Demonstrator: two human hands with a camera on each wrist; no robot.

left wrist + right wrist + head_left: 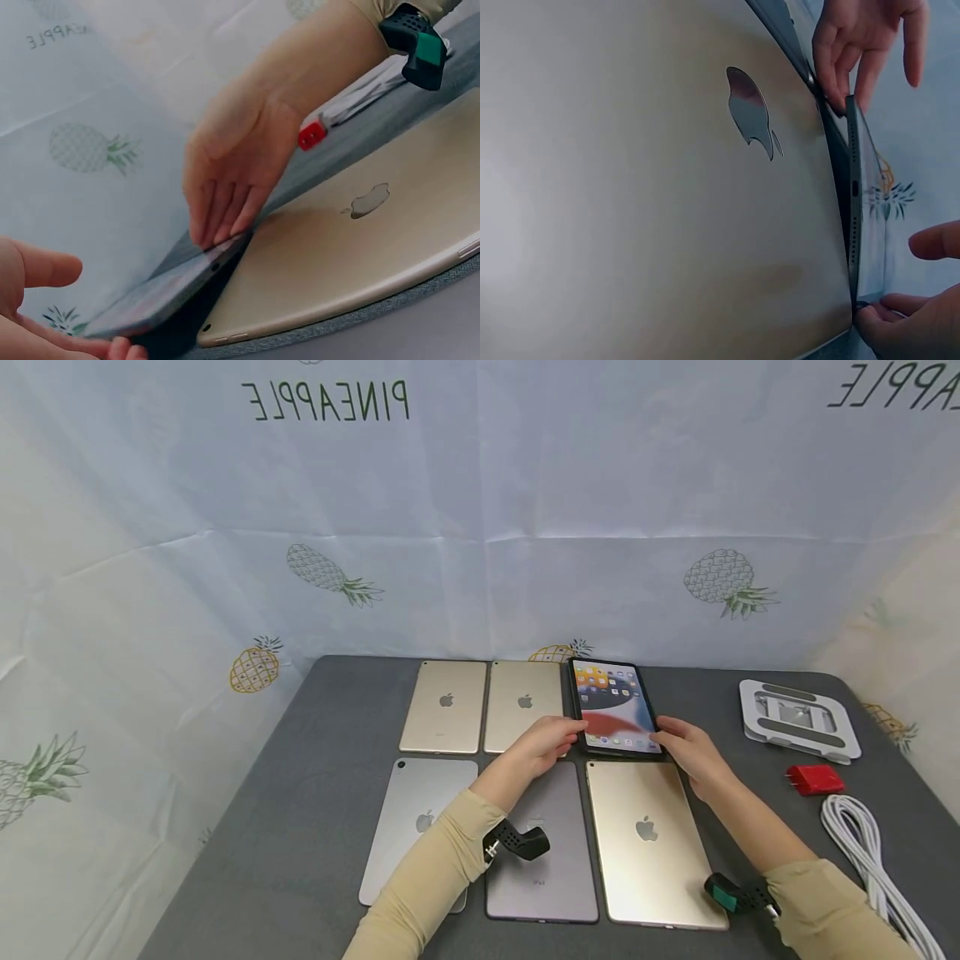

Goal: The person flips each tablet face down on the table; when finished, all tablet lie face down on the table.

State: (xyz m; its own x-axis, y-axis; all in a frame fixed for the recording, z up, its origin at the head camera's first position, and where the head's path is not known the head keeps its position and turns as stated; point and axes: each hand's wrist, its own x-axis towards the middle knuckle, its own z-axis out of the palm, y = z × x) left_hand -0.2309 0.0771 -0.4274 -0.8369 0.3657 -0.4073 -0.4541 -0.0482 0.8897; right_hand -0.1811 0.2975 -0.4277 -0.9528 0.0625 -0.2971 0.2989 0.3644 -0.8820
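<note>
A tablet (617, 693) with its lit screen facing up lies at the back right of a group of tablets. My left hand (546, 737) has its fingertips at the tablet's left edge, near the front corner. On the opposite edge rest the fingers of my right hand (692, 758). Both wrist views show the thumbs raised away from the tablet and the fingers low along its sides; the left thumb (52, 268) stands apart. Directly in front lies a gold tablet (652, 868), back up. A grey tablet (543, 877) lies beneath my left forearm, partly covered.
Two gold tablets (444, 706) lie face down at the back left, with a silver tablet (405, 818) in front. To the right are a folded white stand (801, 720), a red charger plug (816, 779) and a coiled white cable (855, 835). A pineapple-print curtain (480, 485) hangs behind the table.
</note>
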